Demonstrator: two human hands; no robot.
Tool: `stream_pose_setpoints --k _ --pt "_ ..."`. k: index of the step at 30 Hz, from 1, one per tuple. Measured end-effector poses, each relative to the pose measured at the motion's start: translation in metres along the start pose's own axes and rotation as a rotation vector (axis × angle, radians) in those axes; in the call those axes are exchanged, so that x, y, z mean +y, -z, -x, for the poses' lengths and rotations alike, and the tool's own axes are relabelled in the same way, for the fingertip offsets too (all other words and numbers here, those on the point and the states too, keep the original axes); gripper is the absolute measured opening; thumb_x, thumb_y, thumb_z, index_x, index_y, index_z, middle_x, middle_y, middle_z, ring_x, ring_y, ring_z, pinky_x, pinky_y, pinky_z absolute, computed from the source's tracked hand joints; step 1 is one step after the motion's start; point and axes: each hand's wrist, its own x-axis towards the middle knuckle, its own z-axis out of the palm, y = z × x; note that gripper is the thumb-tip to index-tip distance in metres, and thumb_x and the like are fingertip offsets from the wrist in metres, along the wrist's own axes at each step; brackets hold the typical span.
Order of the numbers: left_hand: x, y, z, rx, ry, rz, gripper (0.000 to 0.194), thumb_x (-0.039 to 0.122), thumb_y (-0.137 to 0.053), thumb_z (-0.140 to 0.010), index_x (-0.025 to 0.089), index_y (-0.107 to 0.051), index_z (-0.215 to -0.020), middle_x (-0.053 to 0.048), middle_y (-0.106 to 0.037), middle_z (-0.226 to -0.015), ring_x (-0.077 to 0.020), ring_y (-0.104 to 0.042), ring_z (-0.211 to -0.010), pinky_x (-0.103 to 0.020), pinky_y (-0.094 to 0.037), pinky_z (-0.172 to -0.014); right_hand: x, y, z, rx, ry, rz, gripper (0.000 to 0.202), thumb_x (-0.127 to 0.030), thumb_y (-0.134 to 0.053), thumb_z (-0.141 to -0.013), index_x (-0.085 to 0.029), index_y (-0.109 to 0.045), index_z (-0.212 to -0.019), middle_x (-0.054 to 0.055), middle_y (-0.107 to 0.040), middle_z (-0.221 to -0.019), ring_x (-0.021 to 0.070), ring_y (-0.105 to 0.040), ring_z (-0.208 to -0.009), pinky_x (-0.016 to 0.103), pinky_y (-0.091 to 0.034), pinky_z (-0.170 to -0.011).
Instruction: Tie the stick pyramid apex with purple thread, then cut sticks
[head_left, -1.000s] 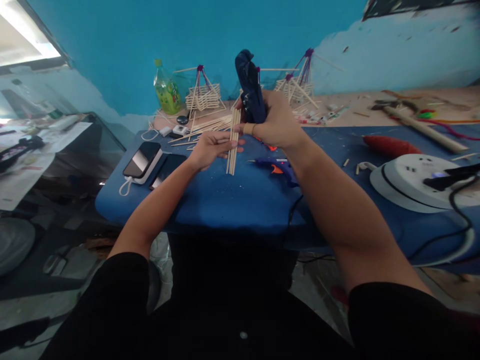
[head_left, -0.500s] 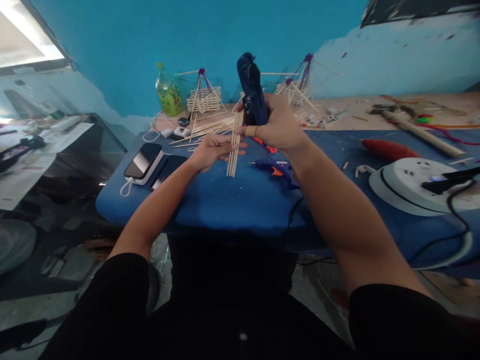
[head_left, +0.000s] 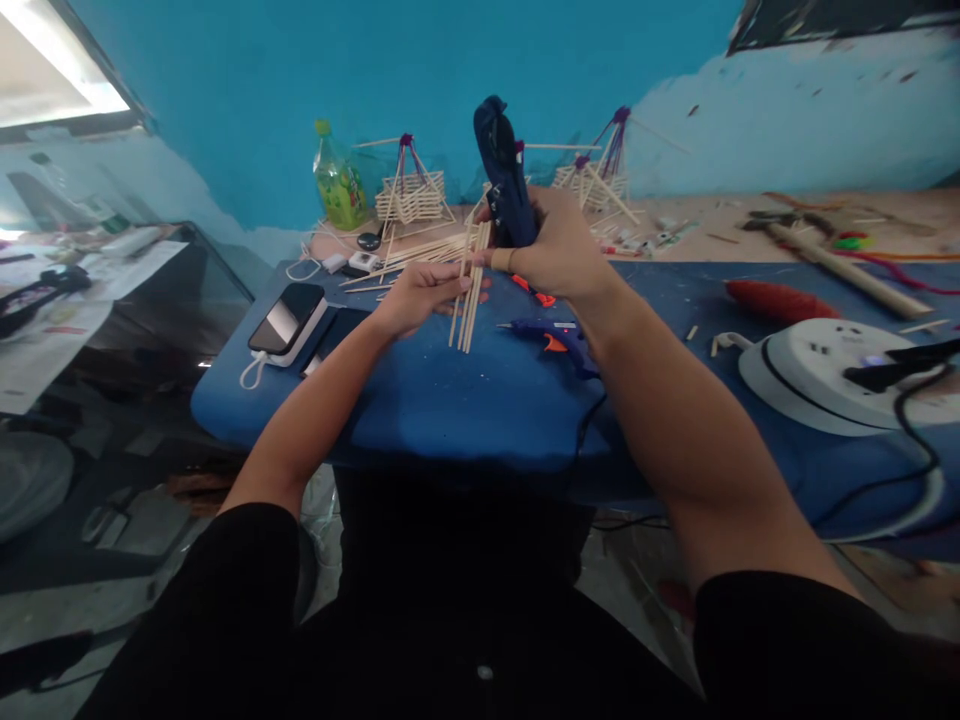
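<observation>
The fingers of the left hand (head_left: pixel 420 298) are closed on a bunch of wooden sticks (head_left: pixel 472 305), thumb on the near side. The sticks' lower ends point toward the person, beyond those fingers. The right hand (head_left: pixel 559 240) grips a dark blue tool (head_left: pixel 504 170), its thumb close by the upper part of the bunch; whether it presses on the sticks is hard to tell. One stick on the left side splays from the rest, so a light roll of the left thumb should bring it back in line. The left pinch is best firm enough to stop slipping, yet loose enough to let single sticks slide level. Steadying the bunch from the left would leave the right wrist free to tilt the bulky tool clear of it. The glue gun (head_left: pixel 559 333) lies on the desk (head_left: pixel 420 400) nearer the person than the right fingers, so that forearm is better held above it. Loose sticks (head_left: pixel 427 252) lie just beyond the left fingers.
</observation>
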Motion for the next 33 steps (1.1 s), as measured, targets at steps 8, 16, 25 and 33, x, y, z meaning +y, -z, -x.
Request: stream_pose_setpoints --k 8,16,25,33 --pt "0.002 0.015 -0.007 0.103 0.013 0.004 0.050 0.028 -0.079 -0.097 0.021 -0.070 -0.146 -0.009 -0.086 -0.116 -0.0205 -0.084 -0.101 -0.034 -0.069 -0.092 -0.005 0.002 0.002 -0.002 0.009 0.032 0.043 -0.040 -0.099 -0.066 -0.032 -0.071 -0.098 0.004 -0.070 -0.087 0.0281 -0.062 -0.087 0.054 -0.058 -0.083" --pt "-0.001 0.019 -0.012 0.270 0.022 -0.009 0.014 0.032 -0.078 -0.097 0.019 -0.076 -0.102 -0.007 -0.083 -0.107 -0.0182 -0.080 -0.104 -0.030 -0.067 -0.087 0.002 0.001 0.000 0.019 0.032 -0.005 0.043 -0.038 -0.099 -0.067 -0.031 -0.070 -0.099 0.002 -0.069 -0.085 0.0265 -0.063 -0.084 0.052 -0.058 -0.084" --pt "-0.002 0.028 -0.016 0.341 0.122 0.123 0.017 0.030 -0.082 -0.088 0.021 -0.083 -0.102 -0.001 -0.071 -0.075 -0.0156 -0.071 -0.082 -0.030 -0.065 -0.080 -0.003 0.002 0.001 0.014 -0.022 0.008 0.046 -0.041 -0.100 -0.066 -0.034 -0.070 -0.100 0.003 -0.070 -0.089 0.0304 -0.063 -0.096 0.057 -0.059 -0.090" --pt "0.000 0.025 -0.014 0.293 0.129 0.125 0.023 0.032 -0.085 -0.088 0.020 -0.084 -0.108 -0.006 -0.078 -0.082 -0.0270 -0.076 -0.110 -0.042 -0.065 -0.096 0.001 0.002 0.000 -0.002 -0.006 0.007 0.048 -0.043 -0.100 -0.067 -0.032 -0.070 -0.102 0.004 -0.069 -0.088 0.0317 -0.064 -0.094 0.058 -0.060 -0.088"
